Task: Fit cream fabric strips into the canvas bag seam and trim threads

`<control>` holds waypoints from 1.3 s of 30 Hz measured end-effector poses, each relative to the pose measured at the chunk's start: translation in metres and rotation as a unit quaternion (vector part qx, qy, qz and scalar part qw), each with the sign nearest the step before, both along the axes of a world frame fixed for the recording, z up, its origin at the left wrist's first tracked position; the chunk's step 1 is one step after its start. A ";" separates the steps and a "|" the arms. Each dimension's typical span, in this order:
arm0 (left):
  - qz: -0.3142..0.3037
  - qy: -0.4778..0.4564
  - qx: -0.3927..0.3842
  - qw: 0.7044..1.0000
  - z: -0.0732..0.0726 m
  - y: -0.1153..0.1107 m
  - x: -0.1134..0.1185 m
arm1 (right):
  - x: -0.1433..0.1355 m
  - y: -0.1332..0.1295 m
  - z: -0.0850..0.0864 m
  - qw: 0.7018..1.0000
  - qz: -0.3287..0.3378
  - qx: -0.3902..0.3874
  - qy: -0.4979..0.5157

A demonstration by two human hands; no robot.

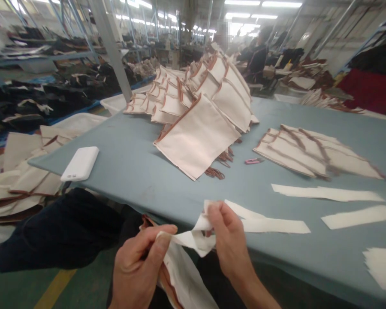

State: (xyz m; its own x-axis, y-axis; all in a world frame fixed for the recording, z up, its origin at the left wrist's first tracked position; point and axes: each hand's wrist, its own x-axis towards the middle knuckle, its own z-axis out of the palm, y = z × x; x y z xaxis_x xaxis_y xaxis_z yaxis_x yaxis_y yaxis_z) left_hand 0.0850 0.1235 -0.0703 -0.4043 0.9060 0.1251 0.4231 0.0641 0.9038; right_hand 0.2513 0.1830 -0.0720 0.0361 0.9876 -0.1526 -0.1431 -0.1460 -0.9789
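While the left thumb and forefinger are pinching a white strip (pixel 188 241) near the fingertips, the right fingers are closing on its other side, and the strip is bending and folding between the left hand (pixel 141 262) and the right hand (pixel 227 236), in front of the table (pixel 128 171)'s near edge. Below the hands, a cream pouch (pixel 188 277) with brown edging is hanging down; whether the left fingers are also gripping it, I cannot tell. Just beyond the right hand, loose strips (pixel 276 225) are lying on the table, with more to the right and a pale stack (pixel 384 266) near the right edge of view. Farther out, pink snips (pixel 253 161) are lying between a large pouch pile (pixel 199 133) and a smaller pile (pixel 296 152). A white device (pixel 80 164) is resting near the table's left corner.
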 end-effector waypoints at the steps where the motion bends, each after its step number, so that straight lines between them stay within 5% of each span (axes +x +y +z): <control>1: 0.020 0.019 0.007 1.000 0.000 -0.002 -0.001 | 0.004 0.008 0.000 0.999 -0.041 0.012 0.002; 6: -0.031 0.116 0.071 0.990 -0.008 0.029 -0.018 | 0.032 0.068 0.008 0.981 -0.171 0.084 0.049; 13: -0.161 0.348 0.013 0.923 -0.035 0.097 -0.038 | 0.082 0.136 0.009 0.946 -0.285 0.140 0.069; 19: -0.198 0.450 -0.062 0.869 -0.042 0.101 -0.035 | 0.131 0.159 -0.011 0.924 -0.365 0.097 0.060; 27: -0.273 0.506 -0.156 0.803 -0.025 0.119 -0.029 | 0.187 0.174 -0.018 0.900 -0.432 0.060 0.017; 33: -0.275 0.508 -0.205 0.790 -0.024 0.117 -0.027 | 0.203 0.169 0.016 0.890 -0.444 0.091 0.043; 39: -0.189 0.467 -0.252 0.826 -0.023 0.104 -0.034 | 0.166 0.132 0.066 0.936 -0.301 0.155 0.102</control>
State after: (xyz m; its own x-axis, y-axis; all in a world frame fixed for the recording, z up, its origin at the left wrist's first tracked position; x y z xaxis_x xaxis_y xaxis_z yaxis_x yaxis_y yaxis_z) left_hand 0.0513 0.2273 -0.0934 -0.0197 0.9777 -0.2090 0.9969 0.0351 0.0699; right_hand 0.4178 0.3149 -0.0062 0.6007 0.7960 0.0736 -0.2964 0.3073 -0.9043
